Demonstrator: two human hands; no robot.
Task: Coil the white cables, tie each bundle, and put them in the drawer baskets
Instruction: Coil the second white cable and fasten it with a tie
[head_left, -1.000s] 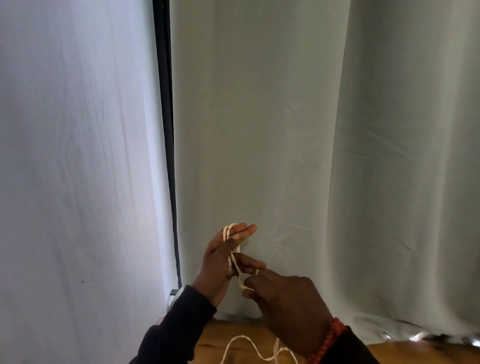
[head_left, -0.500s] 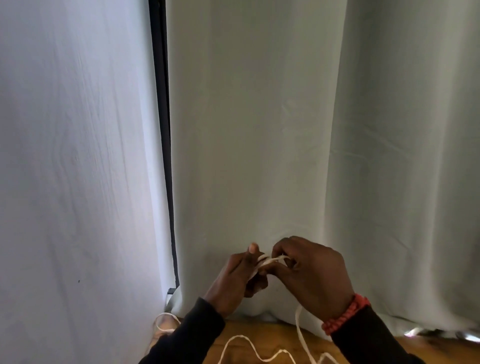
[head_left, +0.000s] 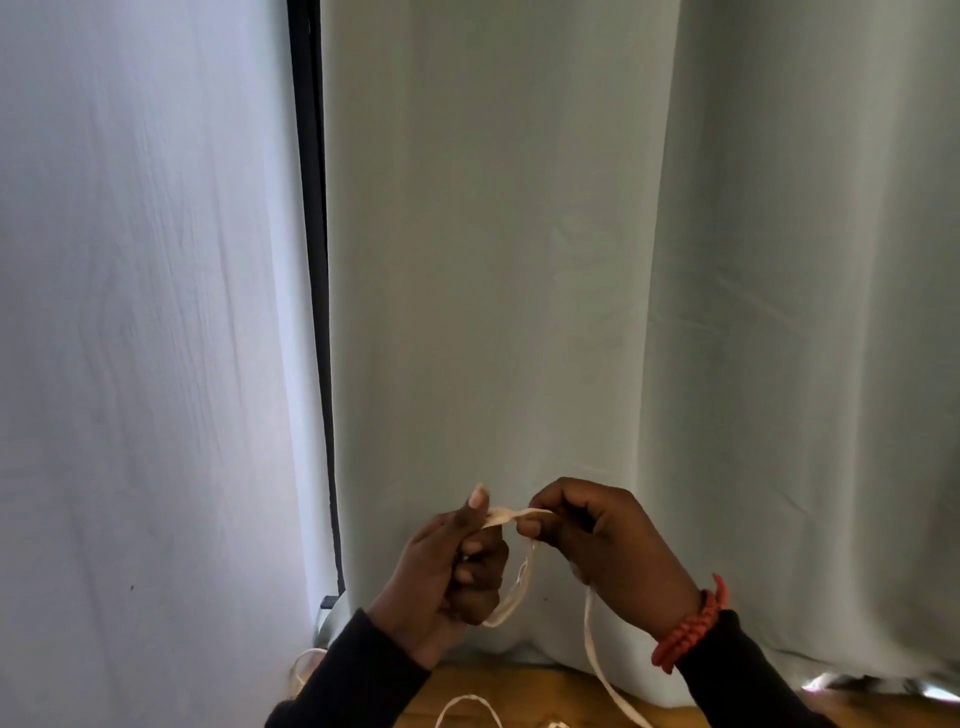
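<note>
Cable (head_left: 597, 660) ends lie lowest and nearest, on the wooden floor (head_left: 519, 691): one white loop curls there, and one long strand climbs up to the right hand (head_left: 597, 540). That hand wears a red braided bracelet (head_left: 688, 626) at the wrist, next to a dark sleeve (head_left: 743, 675). Its fingers are curled and pinch the white cable where the strand crosses between the two hands. The left hand (head_left: 447, 571) grips the small coiled bundle, with its thumb pointing up and the loops hanging out below its fingers.

A second ago the left hand was held up with its fingers straight and the loops wrapped round them, and the right hand was lower down. Half a second ago the hands were pressed close together. Now they have moved a little apart, and a short piece of cable is stretched flat between them.

Behind the hands hangs a pale curtain (head_left: 519, 260) with soft folds. A thin black strip (head_left: 311, 260) runs up and down beside it, with more white cloth (head_left: 145, 312) to its left.
</note>
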